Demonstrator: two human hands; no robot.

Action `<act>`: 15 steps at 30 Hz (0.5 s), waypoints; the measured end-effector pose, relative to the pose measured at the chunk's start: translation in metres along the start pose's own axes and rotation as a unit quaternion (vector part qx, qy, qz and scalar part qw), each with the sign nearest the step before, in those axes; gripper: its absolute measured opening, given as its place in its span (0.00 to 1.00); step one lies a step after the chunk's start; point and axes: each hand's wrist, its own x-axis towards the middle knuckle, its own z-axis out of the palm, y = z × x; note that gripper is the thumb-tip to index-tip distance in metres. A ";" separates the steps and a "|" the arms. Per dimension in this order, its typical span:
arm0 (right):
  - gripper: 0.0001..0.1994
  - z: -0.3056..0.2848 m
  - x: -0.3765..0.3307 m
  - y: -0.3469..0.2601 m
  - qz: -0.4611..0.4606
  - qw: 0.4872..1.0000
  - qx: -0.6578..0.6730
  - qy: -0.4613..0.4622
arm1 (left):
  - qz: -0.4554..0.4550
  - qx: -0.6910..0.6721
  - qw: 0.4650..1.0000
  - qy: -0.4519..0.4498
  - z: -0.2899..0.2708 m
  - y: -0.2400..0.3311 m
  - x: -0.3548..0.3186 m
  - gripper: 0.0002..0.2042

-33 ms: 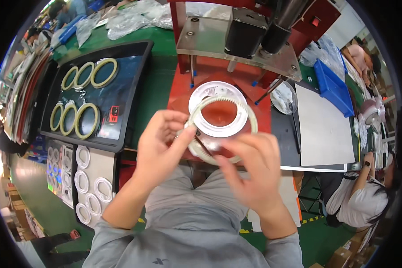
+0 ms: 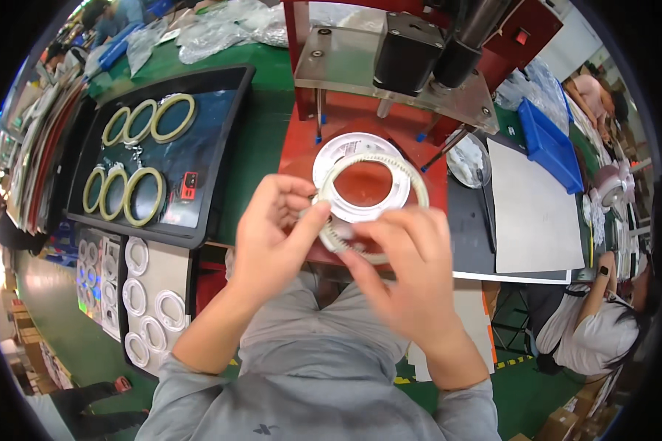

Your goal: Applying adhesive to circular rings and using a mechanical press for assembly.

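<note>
A cream toothed ring (image 2: 421,195) is held tilted in front of me, above a white flat ring (image 2: 332,154) lying on the red press base. My left hand (image 2: 278,231) is closed, pinching the toothed ring's left side between thumb and fingers. At its lower left edge, my right hand (image 2: 408,275) is closed, with thumb and fingertips on either side of the rim. Whatever small piece may lie under the right fingertips is hidden and slightly blurred.
Ahead stands a red press with a clear plate (image 2: 338,62) on thin posts. At left, a black tray (image 2: 232,110) holds several cream rings and a small red device (image 2: 190,185). White rings (image 2: 171,309) lie below it. At right are grey board (image 2: 529,213), a blue bin (image 2: 548,151) and a seated co-worker (image 2: 596,331).
My right hand has moved left and in against the toothed ring's lower left edge. The dark strip seen there before is now mostly out of sight. The left hand keeps its hold.
</note>
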 end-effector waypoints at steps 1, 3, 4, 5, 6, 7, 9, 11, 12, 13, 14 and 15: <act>0.17 0.008 0.008 -0.003 0.018 1.000 -0.007 -0.012 | -0.009 -0.015 1.000 0.009 0.005 -0.002 0.004 0.13; 0.18 0.021 0.014 0.007 0.016 0.999 -0.028 -0.019 | 0.007 -0.029 0.999 0.023 0.015 -0.004 0.011 0.12; 0.17 0.022 0.017 0.010 0.012 0.999 -0.045 -0.028 | 0.007 -0.046 0.999 0.025 0.018 -0.005 0.014 0.13; 0.17 0.022 0.020 0.012 0.009 0.997 -0.060 -0.039 | 0.003 -0.041 0.998 0.039 0.019 -0.009 0.019 0.13; 0.16 0.022 0.022 0.017 0.008 0.997 -0.055 -0.045 | 0.032 -0.008 0.998 0.049 0.022 -0.012 0.024 0.13; 0.15 0.022 0.024 0.022 0.009 0.997 -0.051 -0.051 | 0.058 0.026 0.996 0.060 0.023 -0.016 0.027 0.12; 0.11 0.019 0.028 0.029 0.026 0.997 -0.046 -0.058 | 0.067 0.123 0.988 0.064 0.024 -0.012 0.032 0.12; 0.09 0.019 0.034 0.033 0.068 0.993 -0.043 -0.082 | 0.077 0.182 0.978 0.061 0.018 0.000 0.035 0.10; 0.09 0.020 0.033 0.035 0.066 0.993 -0.048 -0.090 | 0.073 0.180 0.979 0.064 0.012 -0.004 0.032 0.10; 0.09 0.018 0.031 0.038 0.069 0.992 -0.048 -0.090 | 0.087 0.208 0.973 0.047 0.007 -0.007 0.032 0.09; 0.10 0.016 0.030 0.041 0.069 0.991 -0.057 -0.101 | 0.101 0.236 0.966 0.030 0.002 -0.010 0.031 0.08; 0.11 0.015 0.028 0.042 0.069 0.989 -0.067 -0.112 | 0.099 0.235 0.966 0.028 -0.002 -0.012 0.030 0.08</act>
